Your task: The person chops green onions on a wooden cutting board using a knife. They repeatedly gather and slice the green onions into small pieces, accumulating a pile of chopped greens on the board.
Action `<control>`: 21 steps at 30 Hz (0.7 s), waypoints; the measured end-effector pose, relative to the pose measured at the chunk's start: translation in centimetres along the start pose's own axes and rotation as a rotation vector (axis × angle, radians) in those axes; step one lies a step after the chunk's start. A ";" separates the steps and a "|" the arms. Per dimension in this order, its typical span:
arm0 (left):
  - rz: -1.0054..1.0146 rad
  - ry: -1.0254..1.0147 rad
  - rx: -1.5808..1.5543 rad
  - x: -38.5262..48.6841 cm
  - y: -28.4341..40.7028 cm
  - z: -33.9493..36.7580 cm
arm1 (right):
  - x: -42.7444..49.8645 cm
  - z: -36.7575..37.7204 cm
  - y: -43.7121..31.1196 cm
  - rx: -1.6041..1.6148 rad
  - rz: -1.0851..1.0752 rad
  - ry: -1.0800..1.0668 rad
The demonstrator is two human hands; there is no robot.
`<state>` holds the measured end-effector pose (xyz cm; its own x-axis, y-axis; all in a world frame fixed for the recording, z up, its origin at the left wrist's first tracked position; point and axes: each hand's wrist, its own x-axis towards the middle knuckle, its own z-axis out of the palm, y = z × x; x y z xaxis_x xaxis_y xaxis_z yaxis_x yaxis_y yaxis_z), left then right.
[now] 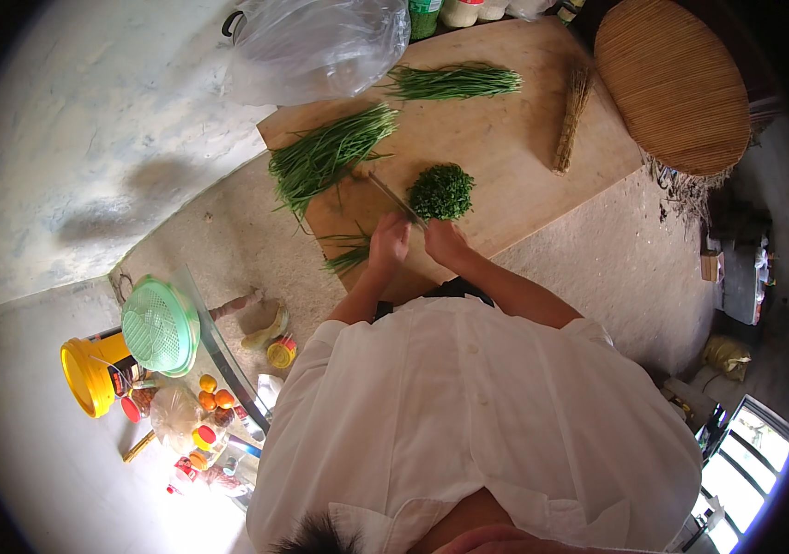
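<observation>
My right hand (444,242) is closed on the handle end of a knife (396,199), whose blade points up and left over a wooden board (505,152). My left hand (389,246) is closed on a small bunch of green chives or similar stalks (351,255), close beside the blade; the fingers partly hide the stalks' ends. Just beyond my right hand lies a pile of chopped greens (441,192). A large loose bunch of long green stalks (332,156) rests at the board's left edge, and another bunch (460,81) lies farther back.
A straw hand brush (571,121) lies on the board's right part, near a round woven lid (675,86). Clear plastic (318,52) covers something at the back left. Jars (462,12) stand at the far edge. Green colanders (159,325) and a yellow bucket (89,377) are at lower left.
</observation>
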<state>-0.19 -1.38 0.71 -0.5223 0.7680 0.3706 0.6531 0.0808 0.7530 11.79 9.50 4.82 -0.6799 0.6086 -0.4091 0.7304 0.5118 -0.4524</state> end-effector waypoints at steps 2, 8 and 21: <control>-0.001 -0.022 0.007 0.1 -0.1 -0.1 | 0.5 0.0 0.0 0.013 -0.009 -0.001; 0.055 -0.016 -0.021 0.2 -0.6 0.2 | 1.8 0.5 2.5 0.245 0.019 0.125; 0.080 -0.052 -0.070 0.7 -0.7 0.9 | 0.0 -0.5 2.9 0.190 -0.086 0.151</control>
<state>-0.55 -0.30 -0.04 -0.4400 0.8021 0.4038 0.6506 -0.0252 0.7590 13.94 11.27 3.96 -0.7109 0.6588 -0.2462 0.6351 0.4510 -0.6272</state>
